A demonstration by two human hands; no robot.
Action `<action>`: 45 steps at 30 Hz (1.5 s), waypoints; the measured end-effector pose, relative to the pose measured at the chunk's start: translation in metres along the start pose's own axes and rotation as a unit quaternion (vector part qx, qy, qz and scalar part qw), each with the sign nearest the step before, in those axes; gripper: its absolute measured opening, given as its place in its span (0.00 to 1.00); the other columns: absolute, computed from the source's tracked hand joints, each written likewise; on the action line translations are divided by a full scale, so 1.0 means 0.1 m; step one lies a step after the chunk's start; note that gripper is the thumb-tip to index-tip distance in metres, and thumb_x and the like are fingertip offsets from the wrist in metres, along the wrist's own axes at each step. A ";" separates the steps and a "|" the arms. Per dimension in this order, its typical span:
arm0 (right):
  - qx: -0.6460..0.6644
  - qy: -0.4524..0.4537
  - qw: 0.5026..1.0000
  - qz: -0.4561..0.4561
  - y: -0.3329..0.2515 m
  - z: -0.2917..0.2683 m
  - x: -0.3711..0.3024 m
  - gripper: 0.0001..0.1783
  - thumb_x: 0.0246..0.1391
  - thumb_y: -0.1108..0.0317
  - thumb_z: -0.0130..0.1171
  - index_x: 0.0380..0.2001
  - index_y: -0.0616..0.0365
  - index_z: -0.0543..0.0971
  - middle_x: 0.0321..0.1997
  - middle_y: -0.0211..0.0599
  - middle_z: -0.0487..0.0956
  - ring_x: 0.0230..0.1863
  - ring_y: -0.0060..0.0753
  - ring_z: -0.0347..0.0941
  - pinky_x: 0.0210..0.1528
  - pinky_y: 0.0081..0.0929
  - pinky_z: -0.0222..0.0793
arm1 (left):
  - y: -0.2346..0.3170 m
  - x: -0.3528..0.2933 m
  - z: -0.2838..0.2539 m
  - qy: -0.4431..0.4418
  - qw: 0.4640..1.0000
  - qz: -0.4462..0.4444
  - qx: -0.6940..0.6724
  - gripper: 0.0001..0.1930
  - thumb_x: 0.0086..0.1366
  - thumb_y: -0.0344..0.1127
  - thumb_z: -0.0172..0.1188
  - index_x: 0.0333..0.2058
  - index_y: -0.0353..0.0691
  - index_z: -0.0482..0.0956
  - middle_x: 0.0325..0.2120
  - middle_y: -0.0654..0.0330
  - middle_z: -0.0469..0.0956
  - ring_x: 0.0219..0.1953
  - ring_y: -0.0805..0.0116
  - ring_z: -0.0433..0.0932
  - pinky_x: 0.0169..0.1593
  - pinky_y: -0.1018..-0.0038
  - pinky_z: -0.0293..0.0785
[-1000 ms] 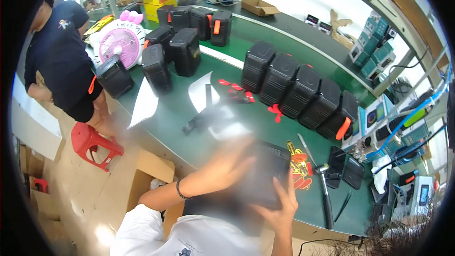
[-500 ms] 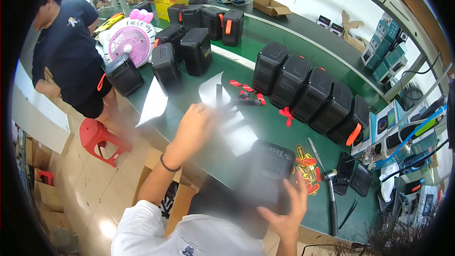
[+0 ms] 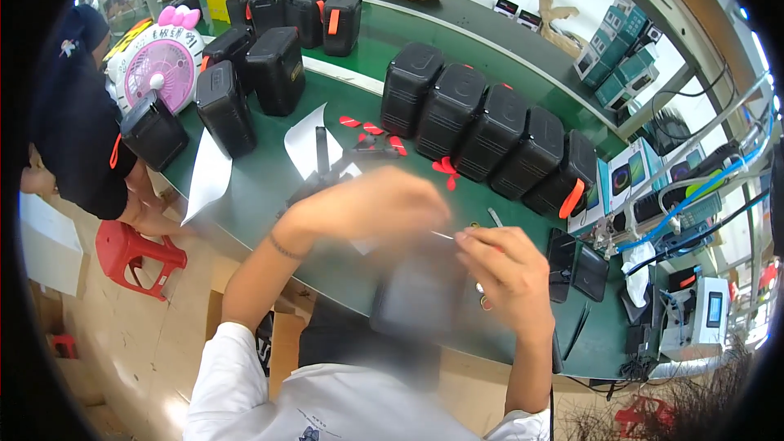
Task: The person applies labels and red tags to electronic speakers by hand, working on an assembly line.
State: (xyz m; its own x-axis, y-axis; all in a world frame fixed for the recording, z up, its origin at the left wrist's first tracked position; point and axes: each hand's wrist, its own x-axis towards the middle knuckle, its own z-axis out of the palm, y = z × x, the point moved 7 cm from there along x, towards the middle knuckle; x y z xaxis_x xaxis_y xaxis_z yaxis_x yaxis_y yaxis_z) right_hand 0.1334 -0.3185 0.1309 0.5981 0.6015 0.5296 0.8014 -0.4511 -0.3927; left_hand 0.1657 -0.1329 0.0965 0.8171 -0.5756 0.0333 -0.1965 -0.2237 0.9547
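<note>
My right hand [image 3: 516, 273] is closed, with thumb and forefinger pinched on a thin pale strip [image 3: 442, 235]. A bit of red shows between its fingers. Smeared by motion, my left hand [image 3: 380, 202] reaches across toward the right hand; its fingers cannot be made out. Below both hands a blurred black box-shaped device [image 3: 412, 298] lies at the near table edge. Small labels [image 3: 487, 302] show partly beside it, mostly covered by my right hand. A black stand-like piece [image 3: 322, 151] rises behind my left hand, near red tabs [image 3: 372, 128].
Black devices [image 3: 493, 135] stand in a row at the back right; more [image 3: 276, 72] stand left of them. A pink-white fan [image 3: 159, 73], white sheets [image 3: 209, 175], flat black panels [image 3: 590, 272] and tweezers [image 3: 576, 331] are around. A person [image 3: 82, 131] is beside a red stool [image 3: 140, 257].
My right hand has left the device's side and risen, now pinching a thin strip. My left hand has swung right over the device. The view has shifted, and the person at left leans lower.
</note>
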 end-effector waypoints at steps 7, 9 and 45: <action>0.053 -0.052 0.996 0.044 0.25 0.18 0.04 0.19 0.47 0.74 0.73 0.45 0.49 0.89 0.44 0.32 0.83 0.45 0.39 0.76 0.47 0.35 0.74 | -0.30 0.15 0.02 -0.018 0.999 0.015 0.043 0.22 0.82 0.43 0.40 0.64 0.34 0.68 0.57 0.51 0.76 0.62 0.60 0.73 0.66 0.65 0.66; 0.055 -0.061 0.995 0.048 0.26 0.23 0.07 0.18 0.47 0.74 0.73 0.44 0.50 0.89 0.44 0.32 0.83 0.45 0.39 0.76 0.48 0.34 0.73 | -0.41 0.13 0.03 -0.043 0.999 0.007 0.027 0.23 0.83 0.43 0.38 0.65 0.33 0.65 0.58 0.47 0.75 0.63 0.55 0.73 0.66 0.63 0.66; 0.097 -0.070 0.983 0.143 0.37 0.36 0.03 0.18 0.41 0.77 0.75 0.39 0.50 0.92 0.42 0.34 0.85 0.44 0.37 0.76 0.45 0.30 0.72 | -0.52 -0.08 0.01 -0.168 0.982 0.027 0.078 0.23 0.80 0.42 0.48 0.66 0.35 0.69 0.26 0.46 0.78 0.27 0.54 0.77 0.36 0.64 0.72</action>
State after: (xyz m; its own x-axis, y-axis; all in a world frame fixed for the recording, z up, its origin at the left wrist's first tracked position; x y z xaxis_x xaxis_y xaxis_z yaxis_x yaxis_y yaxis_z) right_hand 0.1650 -0.3093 0.0910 0.7822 0.5597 0.2736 0.5783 -0.4888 -0.6532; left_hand 0.1691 -0.1177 0.0466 0.5836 -0.8109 -0.0427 -0.3363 -0.2893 0.8962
